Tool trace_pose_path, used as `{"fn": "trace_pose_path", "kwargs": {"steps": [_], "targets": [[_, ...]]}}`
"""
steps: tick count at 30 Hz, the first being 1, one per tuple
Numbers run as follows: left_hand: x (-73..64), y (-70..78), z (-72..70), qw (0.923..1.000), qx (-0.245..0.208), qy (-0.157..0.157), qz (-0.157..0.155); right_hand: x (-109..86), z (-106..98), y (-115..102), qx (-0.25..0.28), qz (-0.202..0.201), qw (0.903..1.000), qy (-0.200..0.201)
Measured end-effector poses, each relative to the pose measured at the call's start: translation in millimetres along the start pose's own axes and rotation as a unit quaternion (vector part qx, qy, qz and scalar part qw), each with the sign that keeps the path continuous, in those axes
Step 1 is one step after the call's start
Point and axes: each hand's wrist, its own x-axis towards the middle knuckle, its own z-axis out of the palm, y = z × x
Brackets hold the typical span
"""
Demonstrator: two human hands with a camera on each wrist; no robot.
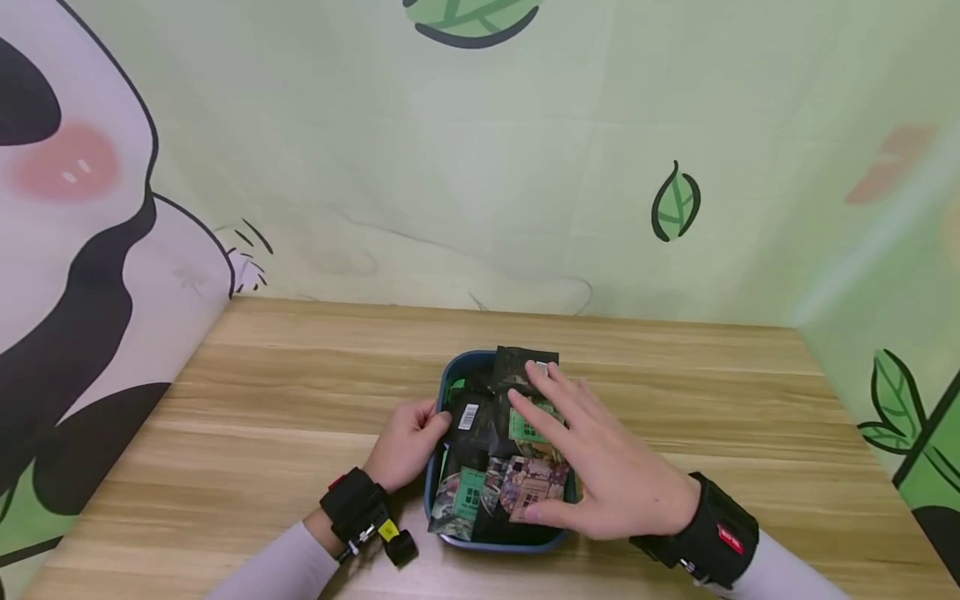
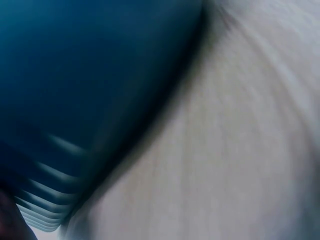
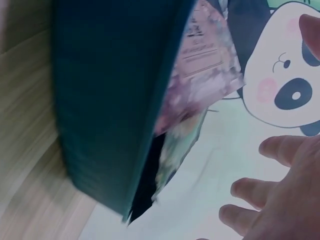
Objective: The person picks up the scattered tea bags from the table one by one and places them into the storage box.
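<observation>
A blue plastic basket (image 1: 517, 547) on the table is filled with several small black packets. One packet with a pink label (image 1: 536, 473) and another with a teal label (image 1: 467, 493) lie at the near end. Farther back are a packet with a white barcode (image 1: 480, 429) and a black packet (image 1: 513, 364) poking above the far rim. My left hand (image 1: 405, 442) grips the basket's left side, thumb over the rim. Over the packets, my right hand (image 1: 611, 467) is spread with straight fingers, holding nothing. The right wrist view shows those fingers apart from the packets.
The wooden table (image 1: 285, 400) extends around the basket on all sides. Behind it hangs a pale green cloth backdrop (image 1: 360, 167) with leaf drawings and a large panda at left. Both wrists wear black straps.
</observation>
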Motion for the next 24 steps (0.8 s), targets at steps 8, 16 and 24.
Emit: {"fn": "trace_pose_path", "kwargs": {"steps": [8,16,24], "targets": [[0.0,-1.3,0.9,1.0,0.003,0.005,0.007,-29.3,0.3,21.9,-0.021,0.058,0.9977,-0.027],[0.3,-2.0,2.1,0.9999,0.001,0.008,0.007,-77.8,6.5,47.2,-0.043,0.139,0.9884,-0.045],[-0.5,-1.4,0.5,0.9999,0.002,0.01,0.004,-120.4,14.0,62.3,-0.058,0.18,0.9798,-0.064]]}}
